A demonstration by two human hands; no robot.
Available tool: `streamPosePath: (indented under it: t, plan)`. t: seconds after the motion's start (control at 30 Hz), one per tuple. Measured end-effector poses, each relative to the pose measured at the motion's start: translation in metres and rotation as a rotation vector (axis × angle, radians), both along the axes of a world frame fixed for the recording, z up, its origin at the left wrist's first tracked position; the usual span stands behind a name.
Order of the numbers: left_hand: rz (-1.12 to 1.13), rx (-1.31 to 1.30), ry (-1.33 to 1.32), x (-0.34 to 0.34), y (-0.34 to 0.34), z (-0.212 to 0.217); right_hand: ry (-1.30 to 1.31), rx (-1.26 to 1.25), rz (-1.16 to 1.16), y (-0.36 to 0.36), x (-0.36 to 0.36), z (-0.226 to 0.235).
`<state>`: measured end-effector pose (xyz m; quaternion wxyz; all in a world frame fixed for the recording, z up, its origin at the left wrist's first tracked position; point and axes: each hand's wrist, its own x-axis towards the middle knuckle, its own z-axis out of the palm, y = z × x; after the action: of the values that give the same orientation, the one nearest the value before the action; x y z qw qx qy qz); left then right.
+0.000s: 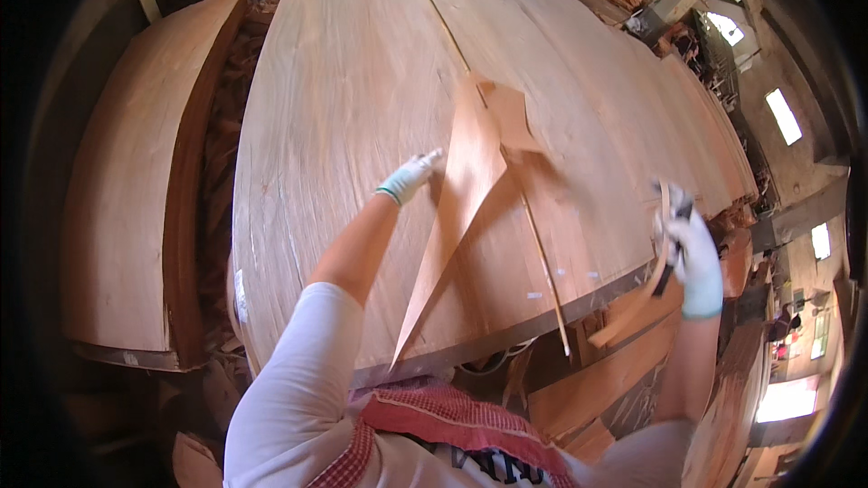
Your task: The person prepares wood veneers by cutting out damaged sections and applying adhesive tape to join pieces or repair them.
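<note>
Left hand (pixel 411 176) outstretched on veneer flap (pixel 470 172), right hand (pixel 692 253) gripping strip (pixel 646 285)

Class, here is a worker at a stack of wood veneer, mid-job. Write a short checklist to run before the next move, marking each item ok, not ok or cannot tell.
1. Left hand gloved, pressing the long pointed veneer strip: ok.
2. Right hand gloved, gripping a thin curved offcut: ok.
3. Dark tool in the right hand, blade position: cannot tell.
4. Top veneer sheet lying flat: ok.
5. Split in the sheet closed: not ok.
6. Thin sliver clear of the stack's edge: not ok, it overhangs.
</note>
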<state>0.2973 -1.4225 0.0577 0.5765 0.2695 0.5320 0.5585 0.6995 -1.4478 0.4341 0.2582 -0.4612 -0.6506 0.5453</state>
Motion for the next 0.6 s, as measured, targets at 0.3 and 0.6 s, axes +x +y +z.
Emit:
streamPosePath:
  t: [0.3, 0.6]
  plan:
    - [-0.204, -0.028, 0.131, 0.106, 0.093, -0.015, -0.043, -0.282, -0.164, -0.051, 0.100, -0.058]
    - [-0.045, -0.094, 0.278, 0.142, 0.127, -0.034, 0.157, -0.449, -0.193, -0.047, 0.169, -0.122]
